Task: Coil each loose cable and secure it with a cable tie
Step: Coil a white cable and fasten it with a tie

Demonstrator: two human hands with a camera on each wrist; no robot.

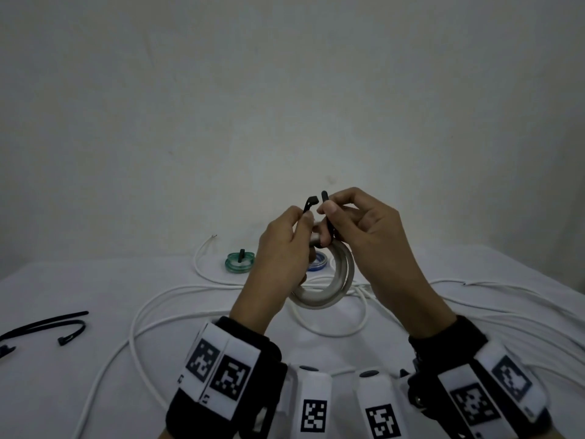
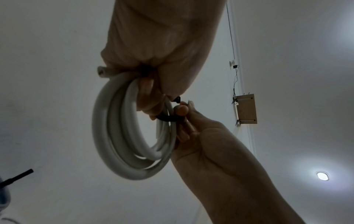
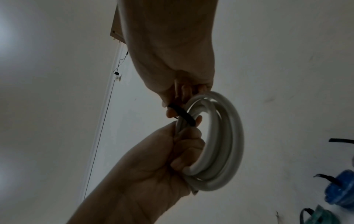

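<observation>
A coil of white cable (image 1: 319, 299) (image 2: 114, 136) (image 3: 228, 136) hangs in the air above the table. My left hand (image 1: 299, 218) (image 3: 178, 151) has its fingers curled round the top of the coil. A black cable tie (image 1: 308, 204) (image 2: 166, 119) (image 3: 184, 113) loops round the coil's strands there. Its head end sticks up from my left thumb and finger. My right hand (image 1: 329, 213) (image 2: 181, 109) pinches the tie's other end just beside it. The two tie ends stand a little apart, not joined.
Long loose white cable (image 1: 136, 327) sprawls over the white table. Spare black ties (image 1: 47, 324) lie at the left edge. A green coil (image 1: 240, 263) with a tie and a blue coil (image 1: 318, 263) (image 3: 344, 191) sit at the back near the wall.
</observation>
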